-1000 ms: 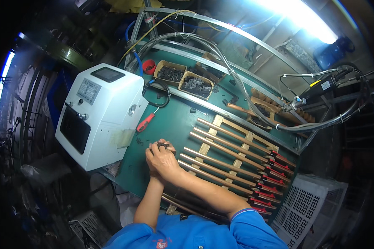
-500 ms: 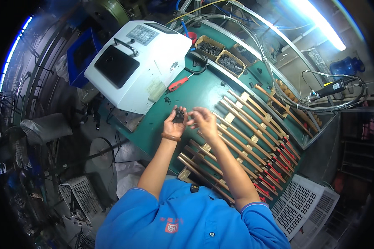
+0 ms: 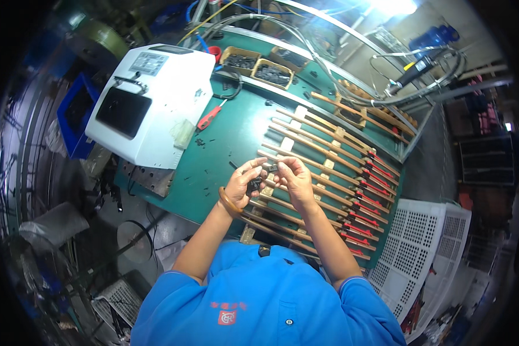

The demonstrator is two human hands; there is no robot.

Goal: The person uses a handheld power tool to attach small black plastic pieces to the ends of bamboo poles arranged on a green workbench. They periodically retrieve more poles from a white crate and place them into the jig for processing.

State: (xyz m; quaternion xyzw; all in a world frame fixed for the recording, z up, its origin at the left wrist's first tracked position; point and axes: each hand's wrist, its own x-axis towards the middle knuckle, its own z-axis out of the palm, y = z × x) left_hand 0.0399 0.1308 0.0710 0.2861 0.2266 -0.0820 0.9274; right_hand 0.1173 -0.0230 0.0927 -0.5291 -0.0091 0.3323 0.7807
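My left hand (image 3: pixel 243 183), with a brown bangle at its wrist, is closed around several small black parts (image 3: pixel 254 185) in its palm. Between the fingertips of my right hand (image 3: pixel 294 181) is a small black block-like piece (image 3: pixel 273 168), held close to the left thumb and index finger. Both hands are above the near ends of a row of long wooden rods (image 3: pixel 311 168). The rods lie side by side on pale notched wooden supports (image 3: pixel 327 165), with red and black fittings (image 3: pixel 370 202) toward their right ends.
A white machine housing (image 3: pixel 148 104) stands at the left of the green table (image 3: pixel 236 124). Beside it lies a red-handled screwdriver (image 3: pixel 209 118). Boxes of black parts (image 3: pixel 272 74) sit at the back. A white plastic basket (image 3: pixel 408 242) is at the right; cables arch overhead.
The view has shifted rightward. My right hand has come in against the left, now pinching a black piece, and the left fingers have curled over the parts in the palm.
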